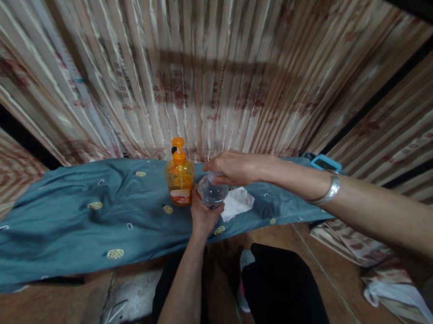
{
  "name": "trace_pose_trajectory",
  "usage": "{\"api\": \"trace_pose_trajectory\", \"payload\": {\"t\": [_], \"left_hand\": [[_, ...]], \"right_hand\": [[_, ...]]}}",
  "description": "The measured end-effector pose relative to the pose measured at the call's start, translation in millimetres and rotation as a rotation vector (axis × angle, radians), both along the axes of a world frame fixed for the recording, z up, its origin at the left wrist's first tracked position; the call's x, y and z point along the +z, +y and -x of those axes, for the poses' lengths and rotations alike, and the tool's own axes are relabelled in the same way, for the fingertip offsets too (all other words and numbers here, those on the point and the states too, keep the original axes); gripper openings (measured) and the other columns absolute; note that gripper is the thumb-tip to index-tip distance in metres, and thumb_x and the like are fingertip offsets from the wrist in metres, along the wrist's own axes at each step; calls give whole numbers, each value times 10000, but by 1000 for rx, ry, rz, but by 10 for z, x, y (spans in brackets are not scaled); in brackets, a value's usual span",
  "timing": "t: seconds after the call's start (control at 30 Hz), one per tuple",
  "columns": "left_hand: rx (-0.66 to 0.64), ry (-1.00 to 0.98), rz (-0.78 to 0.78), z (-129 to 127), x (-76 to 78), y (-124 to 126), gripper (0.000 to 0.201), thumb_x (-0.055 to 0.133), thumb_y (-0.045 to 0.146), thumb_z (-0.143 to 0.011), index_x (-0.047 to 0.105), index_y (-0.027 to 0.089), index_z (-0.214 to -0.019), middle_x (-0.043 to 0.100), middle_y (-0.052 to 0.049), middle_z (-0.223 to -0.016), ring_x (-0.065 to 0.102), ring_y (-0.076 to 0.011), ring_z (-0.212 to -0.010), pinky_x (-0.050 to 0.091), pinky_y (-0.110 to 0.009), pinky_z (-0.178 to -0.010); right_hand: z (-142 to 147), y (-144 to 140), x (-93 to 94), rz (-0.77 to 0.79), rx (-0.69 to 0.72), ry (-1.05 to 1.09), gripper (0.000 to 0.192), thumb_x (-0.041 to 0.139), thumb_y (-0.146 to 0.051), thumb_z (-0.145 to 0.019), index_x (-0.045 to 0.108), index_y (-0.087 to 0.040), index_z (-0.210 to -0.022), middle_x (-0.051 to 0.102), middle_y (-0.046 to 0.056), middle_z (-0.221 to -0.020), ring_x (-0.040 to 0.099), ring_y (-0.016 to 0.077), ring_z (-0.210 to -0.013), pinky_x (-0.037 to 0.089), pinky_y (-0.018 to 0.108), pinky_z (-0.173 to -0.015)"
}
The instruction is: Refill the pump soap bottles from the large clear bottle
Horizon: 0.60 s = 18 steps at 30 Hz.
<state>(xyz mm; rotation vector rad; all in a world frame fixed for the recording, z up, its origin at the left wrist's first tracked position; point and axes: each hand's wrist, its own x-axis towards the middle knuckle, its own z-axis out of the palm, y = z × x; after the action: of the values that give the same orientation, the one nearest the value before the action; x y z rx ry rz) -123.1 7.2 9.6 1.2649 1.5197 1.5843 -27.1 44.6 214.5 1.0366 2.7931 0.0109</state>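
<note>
A clear, rounded plastic bottle (213, 193) is upright above the cloth, its see-through body in front of me. My left hand (203, 213) wraps round its lower side and holds it. From the right, my right hand (229, 167) reaches across, its fingers closed on the whitish, translucent top (213, 175) of the bottle. Those fingers partly hide the top, so its shape is unclear. Just left of both hands stands an orange pump bottle (180, 178), see-through with a label low on its front. A crumpled white tissue (237, 203) lies right of the clear bottle.
A teal cloth (70, 223) with pineapple prints covers the low table. A blue-framed device (326, 163) sits at its right end. Pleated curtains (204, 75) hang close behind. White cables (108, 322) and folded fabric (351, 242) are on the tiled floor.
</note>
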Motion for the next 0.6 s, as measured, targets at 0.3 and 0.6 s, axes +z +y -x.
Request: {"api": "trace_pose_trajectory", "payload": {"t": [0.3,0.6], "left_hand": [[-15,29,9,27,-50,17,791,837,213,-527,486,200,-1237,704,-86,-1184,710,-268,-1084,578,-404,-969],[0,115,-29,37,-61,24,772,833,215,-545,512,200,-1247,686,-106,-1232,681,-296,-1162,559,-428,-1009]], "right_hand": [[-369,171,35,120,-140,310,265,683,-245,-925,703,-137,-1167,716,38,-881,641,182,-817,405,289,-716],[-1654,179,-1819,200,-921,821,223,641,-354,-985,657,-161,-1095,695,34,-1013,688,163,-833,597,355,-750]]}}
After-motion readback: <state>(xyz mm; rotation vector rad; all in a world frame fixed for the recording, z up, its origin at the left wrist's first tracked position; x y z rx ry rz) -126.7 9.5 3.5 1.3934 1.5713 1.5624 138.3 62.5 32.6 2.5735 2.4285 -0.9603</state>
